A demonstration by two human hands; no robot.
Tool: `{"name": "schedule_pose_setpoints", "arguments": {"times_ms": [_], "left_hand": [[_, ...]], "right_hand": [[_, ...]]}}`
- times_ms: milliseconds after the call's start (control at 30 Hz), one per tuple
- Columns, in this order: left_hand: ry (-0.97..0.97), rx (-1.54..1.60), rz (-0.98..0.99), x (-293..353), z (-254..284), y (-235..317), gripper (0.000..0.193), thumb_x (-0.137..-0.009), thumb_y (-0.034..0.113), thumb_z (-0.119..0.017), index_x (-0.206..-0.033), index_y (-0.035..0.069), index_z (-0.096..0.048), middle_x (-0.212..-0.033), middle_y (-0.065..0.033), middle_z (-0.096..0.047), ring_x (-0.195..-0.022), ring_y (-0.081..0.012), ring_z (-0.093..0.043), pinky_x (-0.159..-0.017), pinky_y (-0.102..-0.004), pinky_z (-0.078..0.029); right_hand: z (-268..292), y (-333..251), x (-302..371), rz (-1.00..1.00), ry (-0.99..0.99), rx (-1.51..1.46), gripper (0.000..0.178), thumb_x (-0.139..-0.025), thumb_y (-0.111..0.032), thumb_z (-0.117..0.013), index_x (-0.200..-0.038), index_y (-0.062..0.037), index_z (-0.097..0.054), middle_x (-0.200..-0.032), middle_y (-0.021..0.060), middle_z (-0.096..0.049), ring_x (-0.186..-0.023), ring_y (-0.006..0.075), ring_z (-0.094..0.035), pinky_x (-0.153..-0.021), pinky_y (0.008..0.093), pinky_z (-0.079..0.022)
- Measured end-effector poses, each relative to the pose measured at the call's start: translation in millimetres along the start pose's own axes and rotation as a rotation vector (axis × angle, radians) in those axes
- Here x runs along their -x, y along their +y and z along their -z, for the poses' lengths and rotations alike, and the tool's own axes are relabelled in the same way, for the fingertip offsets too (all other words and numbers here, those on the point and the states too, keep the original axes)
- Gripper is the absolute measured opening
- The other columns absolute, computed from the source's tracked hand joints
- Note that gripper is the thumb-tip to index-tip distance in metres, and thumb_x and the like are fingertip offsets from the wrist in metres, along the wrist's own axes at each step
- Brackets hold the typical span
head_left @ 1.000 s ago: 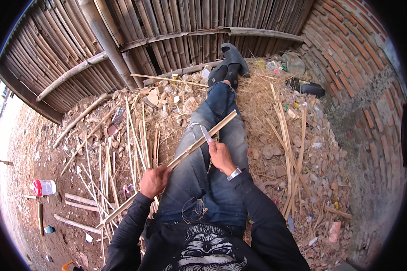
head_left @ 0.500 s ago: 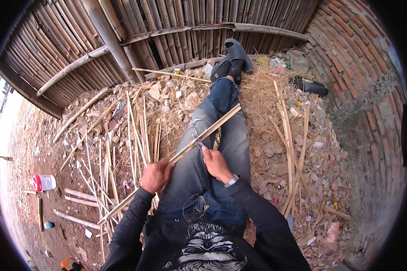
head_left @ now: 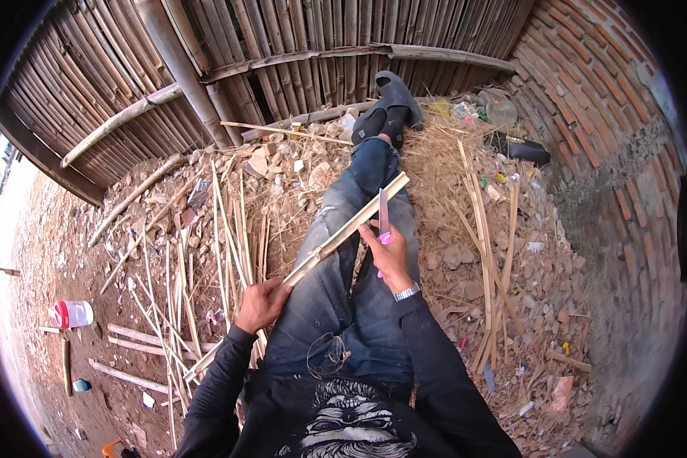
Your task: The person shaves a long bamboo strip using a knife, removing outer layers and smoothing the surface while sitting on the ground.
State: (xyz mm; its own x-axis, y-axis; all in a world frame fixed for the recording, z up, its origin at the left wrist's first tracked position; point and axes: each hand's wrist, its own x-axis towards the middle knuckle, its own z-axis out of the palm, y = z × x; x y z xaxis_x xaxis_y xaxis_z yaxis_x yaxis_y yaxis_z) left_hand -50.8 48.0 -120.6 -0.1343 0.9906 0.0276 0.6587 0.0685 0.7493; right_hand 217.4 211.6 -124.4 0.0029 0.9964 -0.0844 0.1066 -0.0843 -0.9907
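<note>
A long split bamboo strip [head_left: 336,238] lies slantwise across my legs, its far end up to the right near my shins. My left hand [head_left: 261,304] is closed round its lower part, beside my left thigh. In my right hand [head_left: 388,252] is a knife [head_left: 383,214] with a pink handle, gripped with the blade pointing away from me. The blade's tip is by the far part of the strip; whether it touches cannot be told. My right thumb and fingertips are close to the strip's edge.
Several bamboo strips [head_left: 223,221] lie on the ground to the left, more strips [head_left: 487,252] to the right. A bamboo fence [head_left: 305,84] stands ahead, a brick wall [head_left: 611,114] at the right. A red and white container [head_left: 72,314] sits at left. Rubble and dry straw cover the ground.
My right hand has moved right and away from me, and the knife has turned so its blade points ahead. The left hand still holds the bamboo strip, which has slightly shifted.
</note>
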Motion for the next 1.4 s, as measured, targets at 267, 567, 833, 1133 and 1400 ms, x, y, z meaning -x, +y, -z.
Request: {"name": "schedule_pose_setpoints", "arguments": {"times_ms": [267, 567, 833, 1133, 1400], "left_hand": [[0.199, -0.098, -0.274, -41.2, 2.3, 49.6, 0.033, -0.091, 0.032, -0.079, -0.109, 0.004, -0.079, -0.102, -0.0166, -0.075, -0.094, -0.0337, -0.073, -0.085, -0.0411, -0.057], [0.242, 0.271, 0.03, -77.3, -77.2, 40.1, 0.024, -0.103, 0.024, -0.068, -0.101, 0.004, -0.081, -0.092, -0.0121, -0.077, -0.084, -0.023, -0.074, -0.078, -0.0355, -0.056], [0.252, 0.87, 0.223, -77.5, -72.2, 22.0, 0.041, -0.112, 0.032, -0.054, -0.097, -0.003, -0.069, -0.08, -0.009, -0.072, -0.072, -0.0141, -0.069, -0.071, -0.0262, -0.056], [0.644, 0.253, 0.281, -74.0, -17.0, -41.0, 0.072, -0.109, 0.037, -0.057, -0.159, -0.007, -0.031, -0.12, -0.0302, -0.071, -0.106, -0.0384, -0.073, -0.097, -0.044, -0.055], [-0.113, -0.276, 0.074, -42.1, -1.4, 31.4, 0.054, -0.097, 0.052, -0.068, -0.114, 0.001, -0.073, -0.088, -0.0275, -0.073, -0.081, -0.0431, -0.074, -0.069, -0.0492, -0.058]], "right_hand": [[-14.5, 14.2, -1.8, 0.019, -0.018, -0.186, 0.035, -0.095, -0.027, -0.081, -0.074, -0.0076, -0.061, -0.058, -0.0098, -0.049, -0.051, 0.0025, -0.042, -0.046, 0.0297, -0.031], [-18.8, 12.2, 0.8, 0.005, -0.017, -0.206, 0.038, -0.093, -0.029, -0.083, -0.074, -0.0045, -0.062, -0.058, -0.0068, -0.054, -0.052, 0.004, -0.045, -0.047, 0.0314, -0.035], [-22.6, 10.2, 7.4, -0.112, -0.063, -0.398, 0.039, -0.096, -0.025, -0.08, -0.07, -0.0097, -0.056, -0.051, -0.0073, -0.045, -0.041, 0.0044, -0.039, -0.039, 0.029, -0.028], [-15.0, 28.3, 9.7, -0.148, -0.149, -0.455, 0.048, -0.098, -0.029, -0.078, -0.064, -0.0156, -0.048, -0.052, -0.0082, -0.041, -0.041, 0.0044, -0.035, -0.04, 0.0279, -0.025], [-8.6, 11.8, 4.4, -0.172, -0.191, -0.462, 0.036, -0.099, -0.028, -0.077, -0.074, -0.0116, -0.056, -0.056, -0.0073, -0.048, -0.041, 0.0045, -0.036, -0.039, 0.0296, -0.026]]}}
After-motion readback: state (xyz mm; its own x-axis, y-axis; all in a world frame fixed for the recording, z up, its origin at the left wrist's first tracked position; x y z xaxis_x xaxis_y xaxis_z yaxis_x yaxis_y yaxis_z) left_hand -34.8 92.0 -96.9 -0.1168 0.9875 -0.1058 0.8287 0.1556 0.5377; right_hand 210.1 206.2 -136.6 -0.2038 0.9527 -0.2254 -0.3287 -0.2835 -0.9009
